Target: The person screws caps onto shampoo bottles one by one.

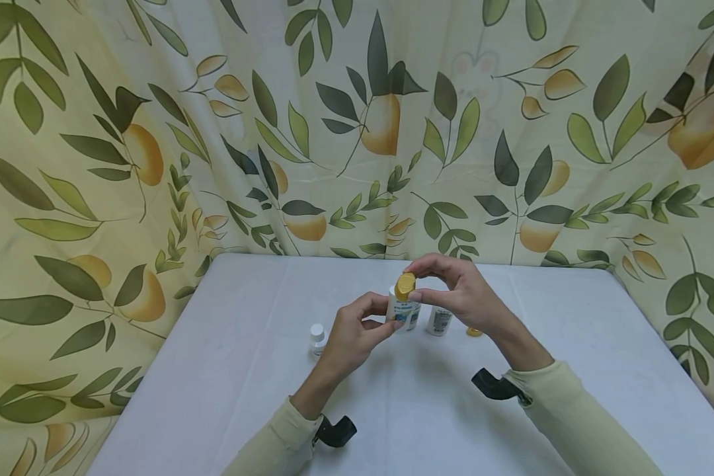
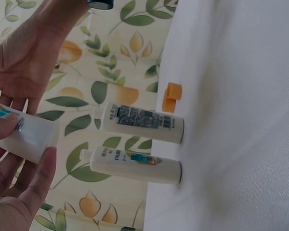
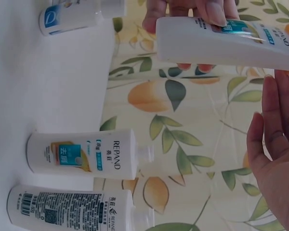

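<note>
My left hand (image 1: 357, 327) grips a white shampoo bottle (image 3: 197, 43) with a teal label patch, held above the table. At the bottle's top, the thumb and fingers of my right hand (image 1: 464, 287) pinch a golden-orange cap (image 1: 405, 286). In the left wrist view, the held bottle (image 2: 36, 137) lies between thumb and fingers, its cap end out of sight. Two similar bottles stand nearby without caps: one shows its front label (image 3: 82, 154), the other its barcode side (image 3: 72, 209).
Orange cap pieces (image 2: 171, 96) lie on the table beside the standing bottles. A small white-capped bottle (image 1: 317, 340) stands left of my left hand. The white-covered table (image 1: 244, 370) meets a leaf-and-fruit patterned curtain (image 1: 345, 198) at its far edge.
</note>
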The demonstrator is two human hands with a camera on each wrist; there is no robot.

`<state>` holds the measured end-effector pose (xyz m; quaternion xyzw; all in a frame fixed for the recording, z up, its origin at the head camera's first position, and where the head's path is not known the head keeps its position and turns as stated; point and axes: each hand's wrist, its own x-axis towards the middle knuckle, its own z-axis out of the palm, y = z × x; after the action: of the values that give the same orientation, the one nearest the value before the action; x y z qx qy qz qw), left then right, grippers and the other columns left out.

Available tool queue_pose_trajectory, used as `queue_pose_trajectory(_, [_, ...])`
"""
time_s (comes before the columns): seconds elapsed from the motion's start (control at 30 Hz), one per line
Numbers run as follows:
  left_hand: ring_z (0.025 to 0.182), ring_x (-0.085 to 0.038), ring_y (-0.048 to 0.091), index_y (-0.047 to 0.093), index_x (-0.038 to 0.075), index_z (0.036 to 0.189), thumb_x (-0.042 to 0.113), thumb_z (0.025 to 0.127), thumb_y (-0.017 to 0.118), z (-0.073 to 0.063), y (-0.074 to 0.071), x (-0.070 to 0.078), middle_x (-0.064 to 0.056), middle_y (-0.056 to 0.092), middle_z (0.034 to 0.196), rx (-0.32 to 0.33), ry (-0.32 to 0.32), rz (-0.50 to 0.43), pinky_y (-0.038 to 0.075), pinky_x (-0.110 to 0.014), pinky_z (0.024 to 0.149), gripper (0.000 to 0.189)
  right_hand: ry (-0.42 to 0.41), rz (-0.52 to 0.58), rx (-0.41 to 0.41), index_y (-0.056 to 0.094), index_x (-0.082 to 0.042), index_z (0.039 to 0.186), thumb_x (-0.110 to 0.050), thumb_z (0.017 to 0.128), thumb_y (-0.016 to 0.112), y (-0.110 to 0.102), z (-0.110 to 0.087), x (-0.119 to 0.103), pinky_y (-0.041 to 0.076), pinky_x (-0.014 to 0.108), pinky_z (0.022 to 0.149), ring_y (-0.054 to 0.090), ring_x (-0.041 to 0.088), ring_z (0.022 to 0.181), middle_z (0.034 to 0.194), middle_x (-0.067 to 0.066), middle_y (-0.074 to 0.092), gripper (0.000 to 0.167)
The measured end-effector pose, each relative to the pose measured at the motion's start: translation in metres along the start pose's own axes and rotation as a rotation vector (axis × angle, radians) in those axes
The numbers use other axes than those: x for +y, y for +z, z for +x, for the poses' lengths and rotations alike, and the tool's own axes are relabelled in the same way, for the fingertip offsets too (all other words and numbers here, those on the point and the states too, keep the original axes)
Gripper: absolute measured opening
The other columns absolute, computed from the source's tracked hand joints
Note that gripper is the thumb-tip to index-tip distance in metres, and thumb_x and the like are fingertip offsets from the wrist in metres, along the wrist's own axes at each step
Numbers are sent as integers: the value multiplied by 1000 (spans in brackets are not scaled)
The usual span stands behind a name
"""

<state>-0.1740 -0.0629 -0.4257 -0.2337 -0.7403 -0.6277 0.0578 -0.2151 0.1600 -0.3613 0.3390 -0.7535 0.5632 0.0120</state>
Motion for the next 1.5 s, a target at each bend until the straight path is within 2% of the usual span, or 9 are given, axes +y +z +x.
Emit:
queue_pose_trajectory(0.37, [109, -19, 68, 66, 9, 120, 2, 88, 78, 0, 0, 0, -3, 69, 120, 11, 5, 10, 61, -28, 84, 34, 1, -3, 16, 66, -4, 117, 3, 88, 76, 2, 1, -1, 45, 29, 106, 62, 20, 109, 114, 5, 67, 31])
queue_pose_trajectory(0.87, [110, -20, 68, 66, 9, 121, 4, 88, 78, 0, 1, 0, -4, 69, 122, 22, 1, 23, 61, -28, 85, 36, 14, 5, 53, 67, -3, 115, 2, 87, 77, 6, 1, -1, 44, 33, 104, 61, 21, 107, 112, 4, 67, 31])
queue_pose_trajectory(1.2, [109, -20, 68, 66, 9, 121, 3, 88, 78, 0, 1, 0, -4, 69, 121, 25, 6, 22, 61, -27, 85, 35, -8, 26, 77, 66, -1, 112, 6, 86, 76, 10, 2, -2, 47, 29, 100, 59, 22, 105, 109, 5, 66, 29])
queue_pose_trajectory(1.5, [109, -20, 68, 66, 10, 121, 4, 88, 78, 0, 1, 0, -3, 69, 121, 29, 1, 16, 61, -27, 85, 35, -3, 22, 89, 66, -2, 111, 4, 86, 76, 12, 2, 0, 48, 32, 99, 60, 22, 103, 108, 6, 66, 28])
